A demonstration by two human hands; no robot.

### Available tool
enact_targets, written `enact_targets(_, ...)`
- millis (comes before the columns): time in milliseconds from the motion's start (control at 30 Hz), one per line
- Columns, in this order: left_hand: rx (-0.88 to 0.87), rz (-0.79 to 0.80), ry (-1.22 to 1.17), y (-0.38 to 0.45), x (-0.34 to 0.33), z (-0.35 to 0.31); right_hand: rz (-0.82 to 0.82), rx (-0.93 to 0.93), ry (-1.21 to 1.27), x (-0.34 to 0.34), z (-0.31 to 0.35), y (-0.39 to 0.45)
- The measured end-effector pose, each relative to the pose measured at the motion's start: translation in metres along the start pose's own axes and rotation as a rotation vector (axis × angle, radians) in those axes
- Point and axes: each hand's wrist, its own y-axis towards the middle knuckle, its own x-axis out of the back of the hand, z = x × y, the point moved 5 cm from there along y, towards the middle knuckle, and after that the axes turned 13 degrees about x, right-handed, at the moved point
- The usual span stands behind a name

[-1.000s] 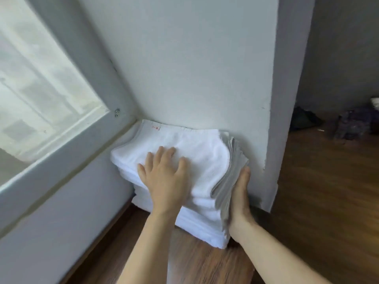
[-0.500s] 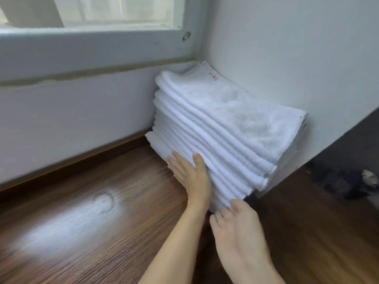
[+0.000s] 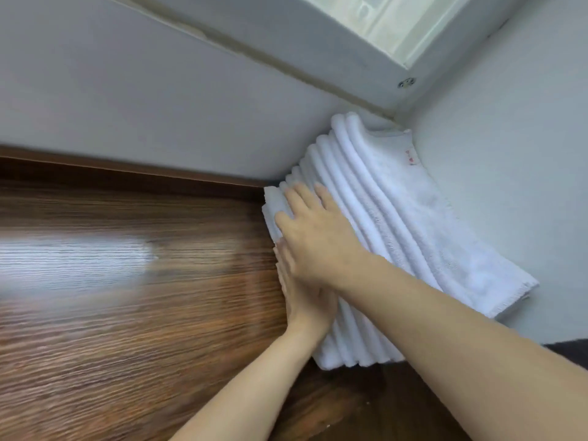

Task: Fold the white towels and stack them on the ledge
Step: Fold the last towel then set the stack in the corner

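Observation:
A stack of several folded white towels (image 3: 413, 224) sits on the wooden ledge (image 3: 127, 297), pushed into the corner where two grey walls meet. The top towel carries a small red mark near the corner. My right hand (image 3: 318, 240) lies flat against the folded edges on the stack's front side, fingers stretched out. My left hand (image 3: 302, 303) presses flat against the same side lower down, partly hidden under my right hand and wrist. Neither hand grips anything.
A grey wall (image 3: 159, 106) with a brown skirting strip runs behind the ledge on the left. A second grey wall (image 3: 525, 154) stands right of the stack. A window (image 3: 397, 23) sits above the corner. A dark floor area shows at the far right edge.
The view has swung round the stack. My right hand has moved up onto the folded side, over my left hand. Both hands still press the stack's side.

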Motion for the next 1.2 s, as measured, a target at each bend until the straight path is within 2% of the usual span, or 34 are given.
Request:
enact_targets(33,-0.039,-0.061,-0.001,0.005,0.001,0.0,0.12,0.076,-0.114,-0.013,-0.003,0.006)
enact_targets(133,-0.139,-0.035,-0.06,0.015,0.0,-0.002,0.378,0.155,-0.224,-0.031,-0.013,0.021)
enact_targets(200,-0.157,-0.066,-0.12,0.024,0.005,-0.002,0.425,0.17,-0.246,-0.034,-0.018,0.034)
enact_targets(267,-0.219,-0.162,-0.118,0.025,0.007,-0.01,0.429,0.23,-0.281,-0.04,-0.019,0.045)
enact_targets(367,-0.204,-0.13,-0.085,0.033,0.005,-0.011,0.504,0.238,-0.266,-0.052,-0.024,0.052)
enact_targets(533,-0.379,-0.177,-0.068,0.041,0.01,-0.02,0.494,0.249,-0.254,-0.046,-0.027,0.053)
enact_targets(667,-0.312,-0.101,-0.058,0.041,0.01,-0.024,0.532,0.265,-0.339,-0.049,-0.025,0.052)
enact_targets(733,-0.296,-0.051,-0.062,0.043,0.016,-0.021,0.506,0.238,-0.306,-0.047,-0.023,0.054)
enact_targets(833,-0.372,-0.098,-0.044,0.042,0.014,-0.021,0.488,0.234,-0.306,-0.046,-0.024,0.048)
enact_targets(1000,-0.371,-0.122,-0.091,0.042,0.011,-0.018,0.469,0.191,-0.288,-0.045,-0.026,0.036)
enact_targets(1100,-0.343,-0.068,-0.07,0.039,0.012,-0.015,0.508,0.149,-0.371,-0.04,-0.018,0.029)
enact_targets(1200,-0.259,0.037,0.075,0.045,0.009,-0.007,0.47,0.067,-0.459,-0.026,-0.01,0.001)
